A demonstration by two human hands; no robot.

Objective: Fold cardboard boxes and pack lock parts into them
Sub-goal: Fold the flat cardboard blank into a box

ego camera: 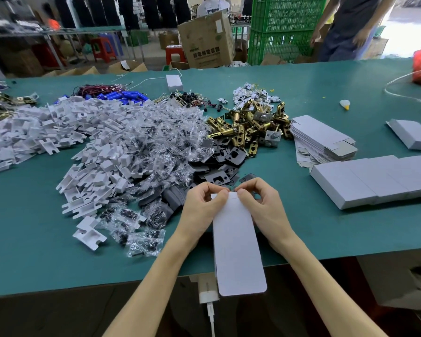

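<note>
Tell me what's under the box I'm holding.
The box, pinched at its far end by the left hand and right hand, crosses the table edge. A white adapter and cable show beneath its near left corner. Whatever else lies under it is covered.

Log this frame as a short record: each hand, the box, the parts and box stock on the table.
surface: green table
left hand: fingers pinch far end of white box
right hand: fingers pinch the same end
box state: held lengthwise, near flap open, past the table edge
parts piles: white plastic inserts, bagged screws, black plates, brass latches
box stock: flat blanks at right, folded boxes nearer
</note>
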